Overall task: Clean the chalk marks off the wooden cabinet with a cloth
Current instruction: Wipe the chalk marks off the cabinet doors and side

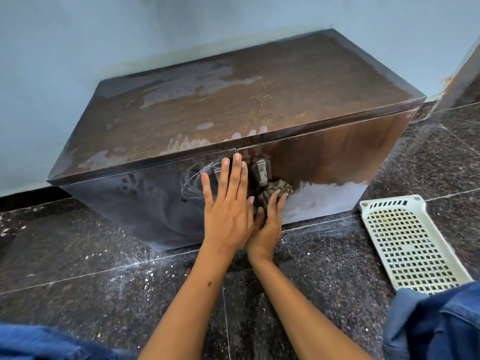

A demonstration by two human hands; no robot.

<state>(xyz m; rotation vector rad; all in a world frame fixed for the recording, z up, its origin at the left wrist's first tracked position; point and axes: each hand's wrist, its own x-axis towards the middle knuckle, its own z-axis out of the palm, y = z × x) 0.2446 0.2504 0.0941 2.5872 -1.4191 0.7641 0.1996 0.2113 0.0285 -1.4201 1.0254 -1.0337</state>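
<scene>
The left hand (228, 206) lay flat against the front of the cabinet (259, 100), fingers straight and together, pressing across the seam between its two doors and holding nothing. Just beside it, touching its outer edge, the right hand (267, 222) had its fingers curled round a bunched grey-brown cloth (275, 189), holding it against the right door below the right handle (261, 171).

White chalk marks (193, 181), looping scribbles, sat on the left door just left of the left hand's fingers. A second handle (217, 172) peeked out beside those fingers, so two metal handles showed in all. A pale smear (324, 198) spread over the lower right door, right of the cloth, and faint handprints showed further left on the left door.

The cabinet top was brown and worn, with pale patches near its back and along its front edge. The cabinet stood on a dark speckled floor (104, 268) dusted with white specks, its back against a pale blue wall (78, 48); its right end stood near a wall corner. Bare floor ran along the whole front edge and off to the left.

One white perforated basket (405, 245) lay on the floor to the right, near the cabinet's lower right corner but apart from it. Blue denim (441, 323) showed at both lower corners of the view.
</scene>
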